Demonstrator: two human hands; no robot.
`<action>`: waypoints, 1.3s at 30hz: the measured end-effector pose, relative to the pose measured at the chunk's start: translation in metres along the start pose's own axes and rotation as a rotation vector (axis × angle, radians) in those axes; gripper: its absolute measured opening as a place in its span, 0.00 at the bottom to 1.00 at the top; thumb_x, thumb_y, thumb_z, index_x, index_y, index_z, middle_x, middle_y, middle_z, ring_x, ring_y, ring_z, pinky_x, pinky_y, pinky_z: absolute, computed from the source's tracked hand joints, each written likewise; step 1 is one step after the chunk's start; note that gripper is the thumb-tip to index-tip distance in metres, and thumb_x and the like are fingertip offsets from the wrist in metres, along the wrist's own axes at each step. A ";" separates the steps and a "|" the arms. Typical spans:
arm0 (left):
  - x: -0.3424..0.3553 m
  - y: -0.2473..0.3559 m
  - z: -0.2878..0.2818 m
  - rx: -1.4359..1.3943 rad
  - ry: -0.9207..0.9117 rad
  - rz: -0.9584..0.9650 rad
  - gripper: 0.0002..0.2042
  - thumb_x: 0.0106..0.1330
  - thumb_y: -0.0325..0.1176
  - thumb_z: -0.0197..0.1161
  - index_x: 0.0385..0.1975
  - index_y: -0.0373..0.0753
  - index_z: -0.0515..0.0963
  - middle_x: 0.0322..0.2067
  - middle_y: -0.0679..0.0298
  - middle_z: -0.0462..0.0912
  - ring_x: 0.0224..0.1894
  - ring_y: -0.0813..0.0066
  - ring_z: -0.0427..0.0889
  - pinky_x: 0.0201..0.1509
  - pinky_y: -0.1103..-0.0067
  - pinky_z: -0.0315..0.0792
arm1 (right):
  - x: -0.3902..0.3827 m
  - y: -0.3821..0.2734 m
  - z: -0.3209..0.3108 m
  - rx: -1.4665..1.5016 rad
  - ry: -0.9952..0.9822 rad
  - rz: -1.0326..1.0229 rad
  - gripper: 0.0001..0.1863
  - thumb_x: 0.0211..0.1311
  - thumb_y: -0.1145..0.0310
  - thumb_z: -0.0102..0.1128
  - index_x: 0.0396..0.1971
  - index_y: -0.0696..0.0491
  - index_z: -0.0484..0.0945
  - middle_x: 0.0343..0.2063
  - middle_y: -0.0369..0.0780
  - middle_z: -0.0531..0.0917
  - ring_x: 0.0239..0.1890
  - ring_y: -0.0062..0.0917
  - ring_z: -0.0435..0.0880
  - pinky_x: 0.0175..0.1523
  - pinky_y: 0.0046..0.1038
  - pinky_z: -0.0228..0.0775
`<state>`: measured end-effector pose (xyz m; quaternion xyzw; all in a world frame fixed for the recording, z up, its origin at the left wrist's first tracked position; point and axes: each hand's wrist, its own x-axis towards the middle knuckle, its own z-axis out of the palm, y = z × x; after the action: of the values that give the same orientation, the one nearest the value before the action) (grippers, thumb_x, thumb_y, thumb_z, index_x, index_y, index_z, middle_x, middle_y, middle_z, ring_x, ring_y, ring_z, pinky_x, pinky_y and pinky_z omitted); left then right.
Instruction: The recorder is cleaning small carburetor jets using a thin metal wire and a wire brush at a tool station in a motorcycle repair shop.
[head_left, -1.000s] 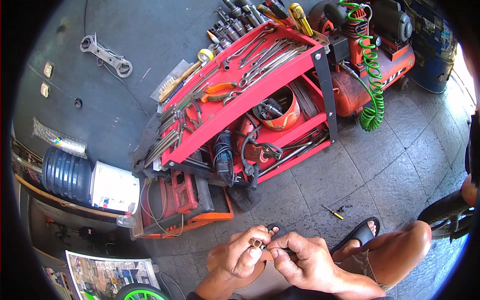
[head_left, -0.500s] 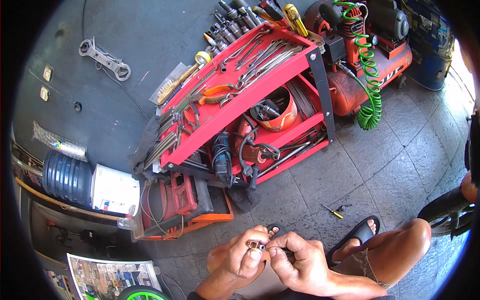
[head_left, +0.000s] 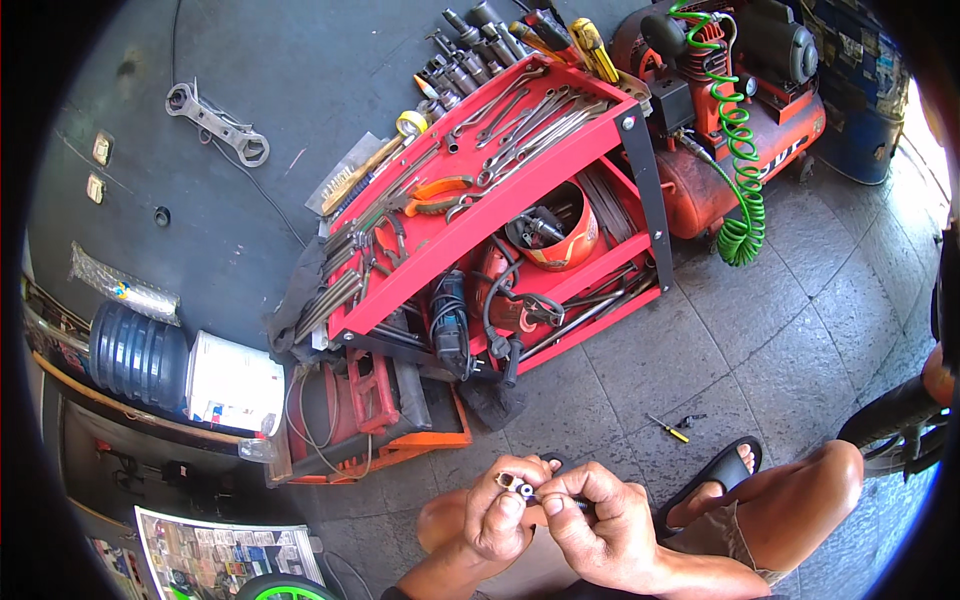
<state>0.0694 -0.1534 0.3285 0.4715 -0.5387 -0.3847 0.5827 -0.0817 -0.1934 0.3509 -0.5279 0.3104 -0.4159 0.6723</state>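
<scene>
In front of my knees, my left hand [head_left: 495,520] pinches a small brass-coloured metal part [head_left: 508,480] between thumb and fingers. A pale ring-shaped end [head_left: 526,491] with a dark hole shows beside it, toward the other hand. My right hand [head_left: 607,530] is closed, thumb against forefinger, right next to that ring. A dark, thin piece [head_left: 581,508] shows partly behind the right thumb; its kind is hidden by the fingers. The two hands nearly touch.
Ahead stands a red tool cart [head_left: 480,210] with wrenches and pliers. A red air compressor [head_left: 745,165] with a green coiled hose [head_left: 738,190] is at the far right. A yellow-handled screwdriver [head_left: 676,434] lies on the tiled floor. A green-rimmed wheel [head_left: 285,590] is at lower left.
The view has shifted slightly. The pale ring end faces up more plainly, and my right fingers have shifted, with the dark piece now showing behind the thumb.
</scene>
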 end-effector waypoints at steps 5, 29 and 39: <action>-0.013 0.002 -0.006 -0.169 0.031 -0.187 0.17 0.69 0.42 0.47 0.39 0.30 0.71 0.33 0.58 0.76 0.37 0.72 0.75 0.63 0.66 0.65 | 0.000 -0.004 -0.001 0.009 0.022 -0.048 0.04 0.67 0.74 0.54 0.34 0.58 0.75 0.24 0.39 0.82 0.26 0.18 0.82 0.32 0.20 0.74; 0.004 0.012 -0.013 -0.514 -0.047 -0.527 0.19 0.67 0.45 0.43 0.36 0.31 0.69 0.17 0.69 0.66 0.19 0.83 0.60 0.39 0.86 0.61 | 0.011 0.003 -0.009 -0.173 -0.065 -0.146 0.07 0.64 0.73 0.58 0.36 0.58 0.70 0.19 0.39 0.83 0.19 0.20 0.84 0.23 0.22 0.74; 0.005 0.015 -0.014 -0.464 -0.059 -0.571 0.17 0.65 0.43 0.44 0.35 0.31 0.69 0.18 0.69 0.67 0.20 0.83 0.62 0.29 0.82 0.58 | 0.012 0.006 -0.011 -0.164 -0.039 -0.191 0.06 0.63 0.73 0.60 0.35 0.57 0.72 0.18 0.38 0.81 0.16 0.20 0.81 0.20 0.23 0.71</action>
<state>0.0827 -0.1527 0.3442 0.4467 -0.3003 -0.6572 0.5276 -0.0840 -0.2081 0.3426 -0.6161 0.2785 -0.4413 0.5901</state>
